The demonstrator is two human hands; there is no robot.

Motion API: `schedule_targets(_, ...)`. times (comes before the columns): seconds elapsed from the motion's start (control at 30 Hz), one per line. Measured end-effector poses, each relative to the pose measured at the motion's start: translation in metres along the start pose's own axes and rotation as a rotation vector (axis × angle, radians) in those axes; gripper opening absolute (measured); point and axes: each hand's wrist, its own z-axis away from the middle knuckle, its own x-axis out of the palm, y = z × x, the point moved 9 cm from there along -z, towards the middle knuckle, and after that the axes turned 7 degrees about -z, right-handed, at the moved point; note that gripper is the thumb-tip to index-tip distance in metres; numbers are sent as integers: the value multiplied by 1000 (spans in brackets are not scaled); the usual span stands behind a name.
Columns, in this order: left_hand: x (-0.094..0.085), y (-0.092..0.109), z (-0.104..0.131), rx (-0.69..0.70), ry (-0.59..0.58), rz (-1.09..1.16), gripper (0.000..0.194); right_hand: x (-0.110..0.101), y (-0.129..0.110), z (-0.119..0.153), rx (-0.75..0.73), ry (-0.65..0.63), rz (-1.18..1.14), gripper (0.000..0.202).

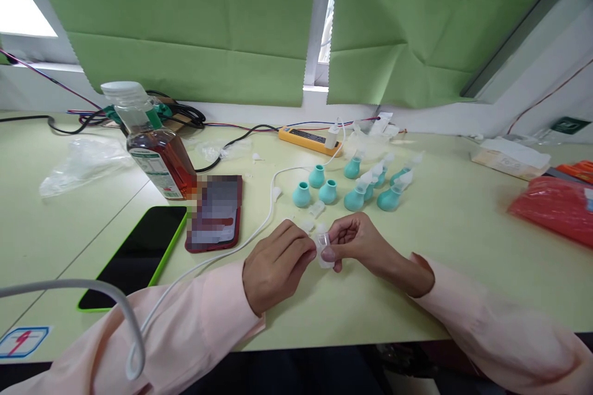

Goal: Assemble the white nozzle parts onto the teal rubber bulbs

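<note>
Between my two hands is a small clear plastic tube-like piece (323, 248) with a whitish tip. My right hand (359, 244) pinches it from the right between thumb and fingers. From the left, my left hand (280, 265) is closed with its fingertips at the piece's side; what exactly they grip is partly hidden. Just beyond lies a loose translucent plastic piece (317, 208). Three teal rubber bulbs with open necks, one of them the nearest bulb (301, 195), stand behind my hands. To their right are several teal bulbs (354, 197) topped with translucent tips.
A green-edged phone (139, 253) and a red-cased phone (215, 216) lie left, near a bottle of amber liquid (162, 157). A white cable (265, 222) runs from the yellow power strip (308, 141) past my left arm. A red plastic package (556, 210) lies right.
</note>
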Motion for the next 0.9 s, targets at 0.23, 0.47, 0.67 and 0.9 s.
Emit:
schedule_targets(0.23, 8, -3, 4, -54, -64, -99, 10, 0, 5, -2, 12, 6, -28, 15)
schedule_targets(0.47, 2, -5, 1, -83, -33, -55, 11, 0, 6, -2, 8, -16, -53, 13)
schedule_targets(0.67, -11, 0, 0, 33, 98, 55, 14, -2, 10, -3, 57, -24, -113, 15)
schedule_targets(0.9, -16, 4, -2, 91, 151, 60, 13, 2, 17, -2, 144, -77, -164, 19)
